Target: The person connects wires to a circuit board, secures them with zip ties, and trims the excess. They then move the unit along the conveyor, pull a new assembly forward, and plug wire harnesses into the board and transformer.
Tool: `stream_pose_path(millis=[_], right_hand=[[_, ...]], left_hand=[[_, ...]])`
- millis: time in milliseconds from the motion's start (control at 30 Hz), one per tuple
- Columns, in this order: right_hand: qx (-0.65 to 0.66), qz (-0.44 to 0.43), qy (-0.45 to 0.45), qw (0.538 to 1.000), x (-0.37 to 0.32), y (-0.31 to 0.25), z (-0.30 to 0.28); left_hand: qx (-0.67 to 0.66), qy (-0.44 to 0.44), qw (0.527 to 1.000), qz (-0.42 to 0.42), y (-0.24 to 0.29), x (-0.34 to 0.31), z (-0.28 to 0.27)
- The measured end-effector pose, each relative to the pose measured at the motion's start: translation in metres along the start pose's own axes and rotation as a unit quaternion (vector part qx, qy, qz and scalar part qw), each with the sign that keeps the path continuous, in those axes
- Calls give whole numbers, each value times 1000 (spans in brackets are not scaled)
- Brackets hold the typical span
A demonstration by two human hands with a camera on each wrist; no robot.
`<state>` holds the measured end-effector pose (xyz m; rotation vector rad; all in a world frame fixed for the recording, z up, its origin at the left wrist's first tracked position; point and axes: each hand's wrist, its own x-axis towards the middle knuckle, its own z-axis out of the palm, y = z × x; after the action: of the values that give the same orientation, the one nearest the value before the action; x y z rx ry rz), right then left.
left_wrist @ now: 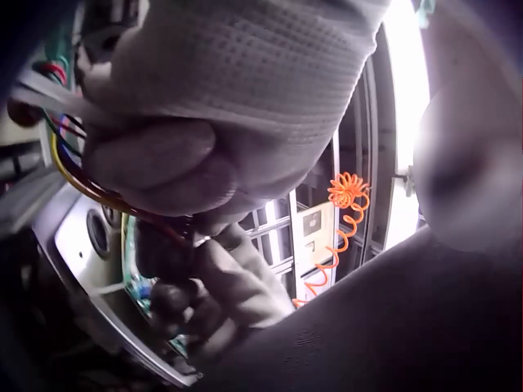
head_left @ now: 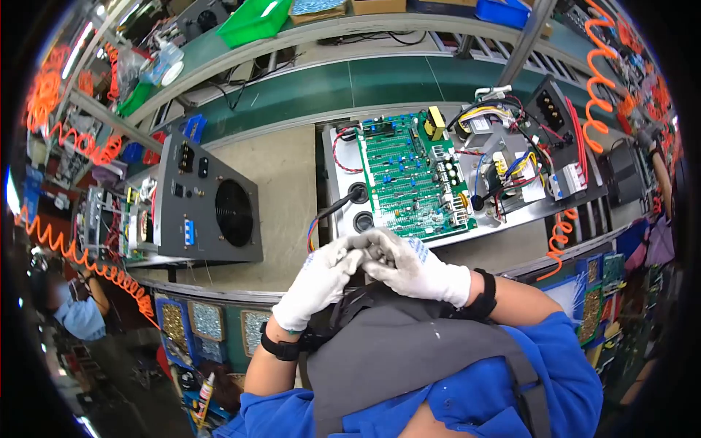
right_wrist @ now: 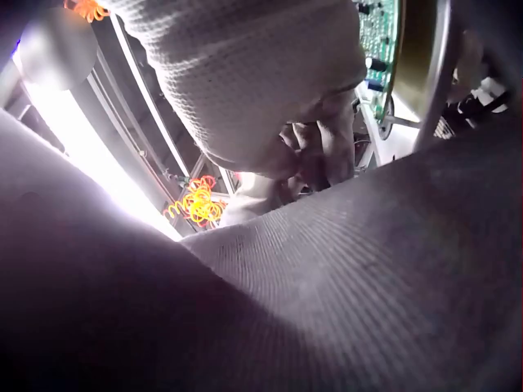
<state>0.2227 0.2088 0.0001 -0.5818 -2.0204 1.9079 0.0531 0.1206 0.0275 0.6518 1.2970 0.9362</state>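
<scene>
From the gloved fingers point(head_left: 342, 257) I have a lane leftward over bare worktop point(head_left: 288, 168), up to the black fan housing point(head_left: 201, 204); ahead, the sheathed cable point(head_left: 334, 209) and green circuit board point(head_left: 409, 175) obstruct me, wired components point(head_left: 511, 171) stand farther right, the apron point(head_left: 409, 365) close behind.

Head view, clock from centre. 6: gloves point(head_left: 412, 271), white knit cloth, matt; grid-like weave in left wrist view. 5: apron point(head_left: 409, 365), dull grey cloth. 2: circuit board point(head_left: 409, 179), glossy green, rough with components. 9: fan housing point(head_left: 201, 233), dark, matt, smooth. 10: worktop point(head_left: 288, 164), matt, scuffed. 11: tray point(head_left: 255, 23), shiny plastic. Left wrist view, 9: wires point(left_wrist: 67, 167), smooth plastic sheathing.
</scene>
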Motion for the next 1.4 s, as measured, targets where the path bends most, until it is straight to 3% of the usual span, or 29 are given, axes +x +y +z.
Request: stream_pose_path(millis=[67,133,200,233,267,300,333,367,400,433,467,533,600,633,733,767,800,867,900,1000,1067,1100,1133,1200,1233,1267,1300,1333,1400], right_hand=[[22,8,-16,1000,-10,21,-5],[8,-44,68,997,-24,17,-18],[-130,-10,83,988,-42,-10,-53],[-222,-78,144,961,-59,-13,-73],[-321,-172,236,901,-75,-27,-97],[-251,-155,353,888,-97,-15,-117],[-307,-124,431,839,-123,-27,-149],[-226,-36,550,803,-142,-39,-173],[-297,-49,634,712,-149,-53,-196],[-323,-44,639,697,-172,-46,-223],[-567,-27,513,644,-214,-36,-255],[-617,-24,454,642,-257,-8,-295],[-635,-7,443,633,-252,2,-299],[-658,5,431,618,-246,7,-303],[-726,37,384,569,-227,21,-320],[-747,-23,359,559,-223,26,-330],[-745,-21,357,563,-218,30,-331],[-460,-32,486,742,-194,28,-321],[-458,-28,485,745,-178,13,-310],[-206,-37,570,795,-139,-45,-271],[-173,5,615,769,-144,-48,-275],[-296,-1,602,742,-147,-45,-275],[-294,1,600,744,-157,-45,-296],[-10,201,780,593,-171,-53,-347],[-7,203,777,596,-174,-43,-338],[-236,105,700,665,-171,-33,-311],[-447,-2,575,685,-168,-28,-296],[-444,-1,574,688,-167,-26,-295],[-431,-23,538,724,-163,-26,-294]], left_hand=[[60,-18,997,-43,2,7,3],[115,-34,989,-85,7,13,13],[251,-8,966,-57,22,20,28],[269,45,962,-33,20,27,25],[384,100,916,-64,38,34,31],[434,72,896,-65,39,46,22],[481,43,873,-65,39,56,11],[418,1,906,-64,48,61,8],[408,-47,907,-89,60,66,5],[410,-71,903,-112,69,69,8],[410,-95,897,-135,76,74,10],[449,-146,868,-157,76,88,2],[466,-242,850,-33,77,98,0],[481,-242,839,-81,81,100,3],[449,-271,848,-74,80,107,-3],[466,-254,836,-143,91,108,9],[464,-255,835,-148,91,112,8],[438,-283,840,-149,91,117,5],[437,-284,840,-154,91,119,5],[423,-277,832,-229,96,123,11],[477,-235,808,-254,98,121,15],[471,-246,817,-224,94,121,11],[469,-244,817,-227,91,119,8],[498,-239,818,-163,89,116,6],[528,-225,798,-183,92,116,13],[528,-222,798,-187,92,115,14],[539,-237,796,-141,92,115,16],[549,-252,791,-94,93,114,17],[585,-253,761,-124,93,115,17]])
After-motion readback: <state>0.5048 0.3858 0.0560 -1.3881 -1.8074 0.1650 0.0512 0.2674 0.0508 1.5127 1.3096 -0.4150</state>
